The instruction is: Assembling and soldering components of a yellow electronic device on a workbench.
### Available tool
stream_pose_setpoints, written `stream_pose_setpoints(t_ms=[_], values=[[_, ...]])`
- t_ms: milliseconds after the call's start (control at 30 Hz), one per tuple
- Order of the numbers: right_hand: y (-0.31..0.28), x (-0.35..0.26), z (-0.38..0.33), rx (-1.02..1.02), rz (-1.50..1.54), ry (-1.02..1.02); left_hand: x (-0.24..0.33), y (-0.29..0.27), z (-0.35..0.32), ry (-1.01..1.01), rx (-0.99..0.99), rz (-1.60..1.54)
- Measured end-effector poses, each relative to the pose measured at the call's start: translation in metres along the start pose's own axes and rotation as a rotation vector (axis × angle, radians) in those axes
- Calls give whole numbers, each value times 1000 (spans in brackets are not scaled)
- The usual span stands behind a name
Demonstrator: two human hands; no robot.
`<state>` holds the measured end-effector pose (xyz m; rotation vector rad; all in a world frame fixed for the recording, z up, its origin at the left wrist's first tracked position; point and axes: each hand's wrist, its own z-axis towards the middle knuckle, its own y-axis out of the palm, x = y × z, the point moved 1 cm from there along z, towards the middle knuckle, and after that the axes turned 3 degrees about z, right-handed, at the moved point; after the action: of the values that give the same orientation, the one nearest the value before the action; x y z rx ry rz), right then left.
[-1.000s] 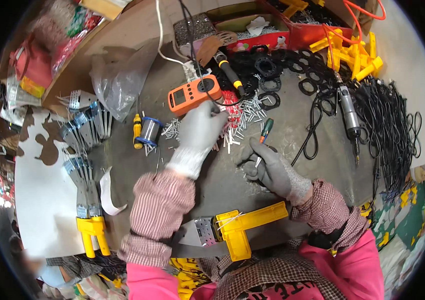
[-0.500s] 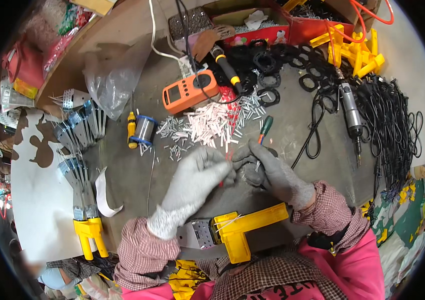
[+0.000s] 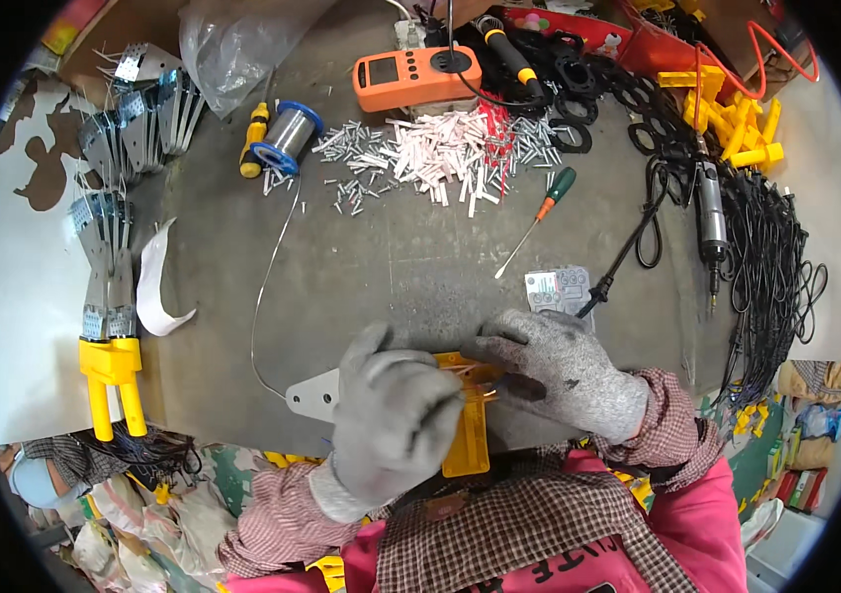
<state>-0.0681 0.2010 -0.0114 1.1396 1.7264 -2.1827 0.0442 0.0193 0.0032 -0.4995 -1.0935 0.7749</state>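
Observation:
A yellow plastic T-shaped housing lies at the near edge, with a grey metal plate sticking out to its left. My left hand, in a grey glove, is over the joint of the two; its fingers look curled but are smeared by motion. My gloved right hand closes its fingers on the right part of the housing. Thin wires show at the housing's open top between the hands. Just beyond the right hand lies a small grey card-like piece, beside a black cord. A green-handled screwdriver rests further off.
Pink-white sleeves and screws are heaped at the back, near an orange meter and a solder wire spool. On the right are an electric screwdriver and black cables. Finished-looking yellow-ended metal assemblies stand left.
My hands have moved down to the yellow housing. The green-handled screwdriver, held in my right hand before, now lies on the table. The view has tilted toward the near side.

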Motion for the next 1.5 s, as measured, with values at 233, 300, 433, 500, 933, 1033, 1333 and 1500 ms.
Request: stream_pose_setpoints(t_ms=[233, 300, 433, 500, 933, 1033, 1333, 1500], values=[[-1, 2, -1, 10, 26, -5, -16, 29, -10, 212, 107, 310], [-2, 3, -1, 17, 36, 30, -21, 30, -5, 231, 106, 279], [-9, 11, 10, -40, 404, 387, -25, 15, 1, 199, -56, 26], [3, 28, 11, 92, 512, 359, -24, 14, 5, 148, -100, -124], [-2, 21, 16, 84, 382, 144, -6, 15, 33, -11, -15, 153], [-8, 17, 20, 44, 839, 464, -13, 20, 29, -281, -132, -384], [-13, 10, 21, 78, 1165, 520, -13, 20, 31, -580, -117, -769], [-9, 17, 22, 75, 1013, 498, -12, 15, 34, -613, -142, -695]])
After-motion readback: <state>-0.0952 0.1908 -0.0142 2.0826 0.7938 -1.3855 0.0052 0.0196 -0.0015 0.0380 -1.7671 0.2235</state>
